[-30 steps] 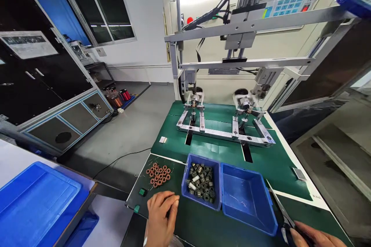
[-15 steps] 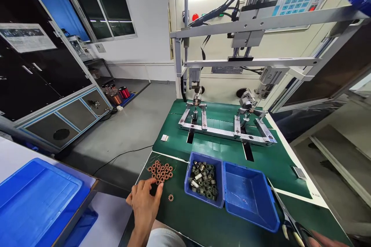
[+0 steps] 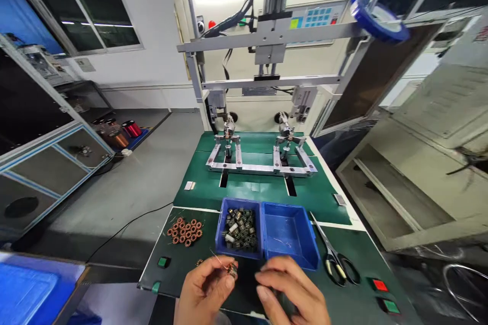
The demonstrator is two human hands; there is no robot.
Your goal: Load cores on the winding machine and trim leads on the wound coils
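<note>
Between the thumb and fingers of my left hand (image 3: 208,289) is a small wound coil (image 3: 232,270) with a thin copper wire sticking up from it. My right hand (image 3: 292,289) is just to the right, its fingers apart and nothing visible between them. A cluster of copper-wound rings (image 3: 185,232) lies on the green bench top to the left, with one more ring (image 3: 199,262) partly behind my left hand. In front of my hands stands a blue bin of metal cores (image 3: 240,228), beside a second blue bin (image 3: 287,231) holding a few wire scraps.
Scissors (image 3: 335,259) with black handles lie right of the bins. Red (image 3: 379,285) and green (image 3: 391,306) buttons sit at the right front, another green button (image 3: 163,262) at the left. A metal fixture (image 3: 261,168) stands at the back under the machine frame (image 3: 267,81).
The view has swung right. My left hand has left the ring cluster and now holds a coil. The scissors lie on the bench, and my right hand has come in beside my left.
</note>
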